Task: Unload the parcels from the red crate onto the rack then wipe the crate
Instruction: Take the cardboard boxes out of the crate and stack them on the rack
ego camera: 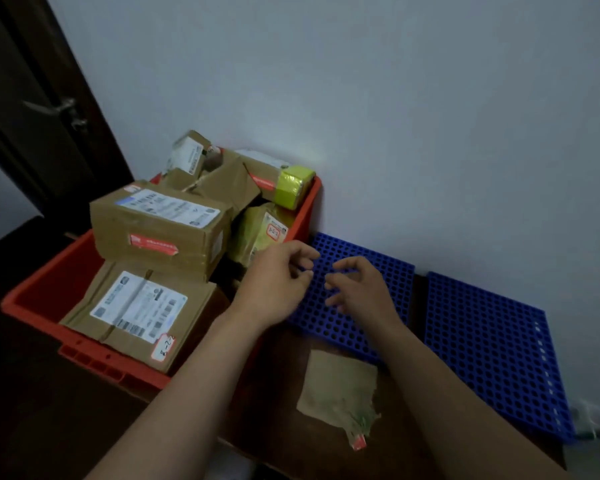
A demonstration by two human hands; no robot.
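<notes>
**Both hands empty over the rack; red crate loaded**

One dark brown table (278,393) lies beneath both forearms. One red plastic crate (49,289) stands on it to the left of the left hand, with a ribbed grip on its near wall. Its right side is partly hidden behind the left forearm.

There are two blue perforated rack panels. One (343,244) lies directly under both hands. The other (492,348) lies to the right of the right hand, apart from the first, and neither carries anything.

At least six parcels fill the crate, all left of or beyond the left hand:
- A large cardboard box (156,230) with a white shipping label and red tape sits on top.
- A flat cardboard box (136,317) with a label and a handwritten red-edged sticker lies below it.
- A torn brown box (222,183) sits farther back.
- A small tilted carton (187,157) is at the rear.
- A yellow-green box (293,185) rests on the far rim.
- A yellowish bagged parcel (257,233) sits just beyond the left fingertips.

One beige cloth (340,389) lies between the forearms, nearer the person than the hands.

The left hand (278,289) and right hand (361,292) hover side by side, palms down. Their fingers are loosely curled and pointing at each other, and they grip nothing.
</notes>
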